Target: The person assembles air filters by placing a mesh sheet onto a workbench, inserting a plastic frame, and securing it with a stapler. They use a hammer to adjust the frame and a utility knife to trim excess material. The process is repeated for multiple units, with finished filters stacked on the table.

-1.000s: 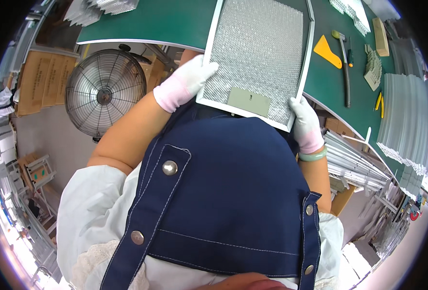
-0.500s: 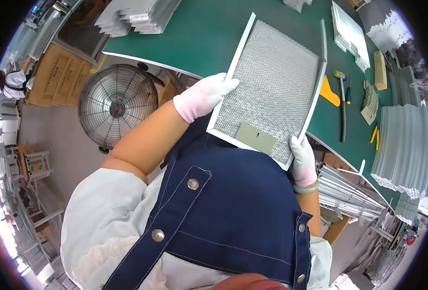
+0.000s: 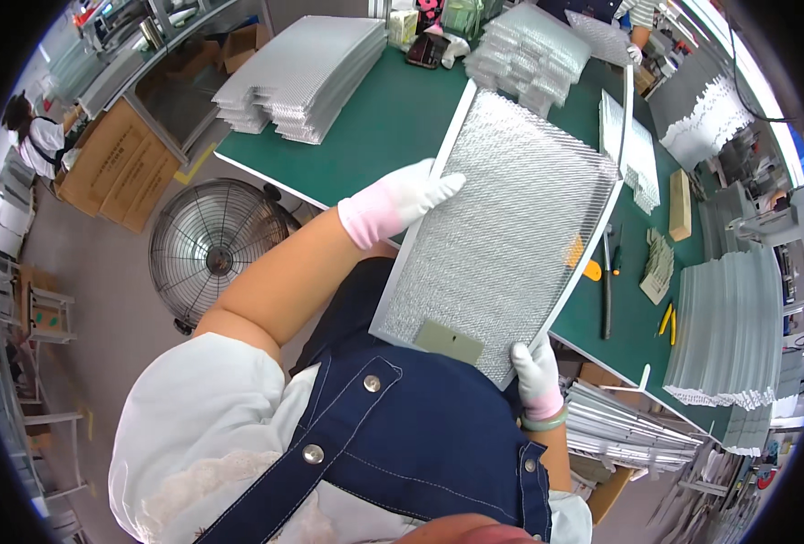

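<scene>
A: Count?
B: 1 green bench, 1 framed mesh filter over its front edge, 2 gloved hands: left hand gripping left side, right hand gripping lower right corner
A: Changed?
B: Filter hides more of 1 yellow scraper

Your gloves white, cuffs pink; your bangle pale green. Your apron navy, pale-stitched; your sleeves white. Panel silver, fine mesh pattern; its plate grey-green. Your desk green, pale-edged. Scraper orange-yellow, pliers yellow.
</scene>
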`<state>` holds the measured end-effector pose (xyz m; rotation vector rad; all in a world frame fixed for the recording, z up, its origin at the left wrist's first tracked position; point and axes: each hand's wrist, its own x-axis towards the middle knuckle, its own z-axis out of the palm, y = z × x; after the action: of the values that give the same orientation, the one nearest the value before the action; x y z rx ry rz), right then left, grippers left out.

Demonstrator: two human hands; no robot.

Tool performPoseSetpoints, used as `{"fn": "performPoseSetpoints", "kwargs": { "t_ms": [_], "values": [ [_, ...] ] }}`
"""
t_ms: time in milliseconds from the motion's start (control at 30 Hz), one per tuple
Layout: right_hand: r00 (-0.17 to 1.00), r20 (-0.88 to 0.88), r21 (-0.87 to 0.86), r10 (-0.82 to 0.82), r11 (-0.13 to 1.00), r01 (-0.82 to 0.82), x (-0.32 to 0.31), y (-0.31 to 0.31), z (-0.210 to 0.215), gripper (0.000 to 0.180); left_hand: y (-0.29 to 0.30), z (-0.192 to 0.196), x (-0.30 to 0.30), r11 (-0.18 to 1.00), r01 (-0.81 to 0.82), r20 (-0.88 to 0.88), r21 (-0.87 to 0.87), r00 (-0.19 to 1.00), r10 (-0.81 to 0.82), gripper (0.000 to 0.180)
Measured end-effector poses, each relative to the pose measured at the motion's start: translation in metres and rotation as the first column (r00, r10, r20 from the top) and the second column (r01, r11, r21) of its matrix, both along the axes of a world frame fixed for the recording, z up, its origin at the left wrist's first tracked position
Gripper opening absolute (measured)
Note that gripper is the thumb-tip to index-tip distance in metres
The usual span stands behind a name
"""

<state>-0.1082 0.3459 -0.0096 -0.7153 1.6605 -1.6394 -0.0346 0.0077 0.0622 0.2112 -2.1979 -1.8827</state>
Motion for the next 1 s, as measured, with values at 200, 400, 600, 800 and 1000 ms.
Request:
{"fn": "performPoseSetpoints", "kwargs": {
  "t_ms": [200,400,600,800,1000],
  "values": [
    [0.997,-0.043,-0.031,0.068,0.997,-0.07,0.004,-0.006,0.015,0.068,-0.023,0.021,-0.024,0.972,0.108,-0.076,0.209,0.993,-0.094,0.049],
    [0.986,-0.155,0.055,0.068,0.997,-0.06,0.002,-0.003,0.021,0.072,-0.016,0.063,-0.029,0.82,0.154,-0.112,0.551,0.988,-0.11,0.045],
    [0.976,-0.216,0.091,0.022,0.996,-0.003,-0.007,0.0,0.028,0.059,-0.012,0.066,-0.035,0.875,0.132,-0.08,0.466,0.991,-0.107,0.039],
    [0.989,-0.15,0.199,0.007,0.98,0.024,-0.093,0.038,0.126,0.05,0.053,0.056,-0.01,0.644,0.111,-0.344,0.757,0.905,0.248,0.034],
    [0.904,-0.027,0.54,0.426,0.768,-0.345,-0.133,0.042,0.189,0.048,0.083,-0.036,0.067,0.93,0.052,0.34,0.363,0.922,-0.185,0.056]
  ]
}}
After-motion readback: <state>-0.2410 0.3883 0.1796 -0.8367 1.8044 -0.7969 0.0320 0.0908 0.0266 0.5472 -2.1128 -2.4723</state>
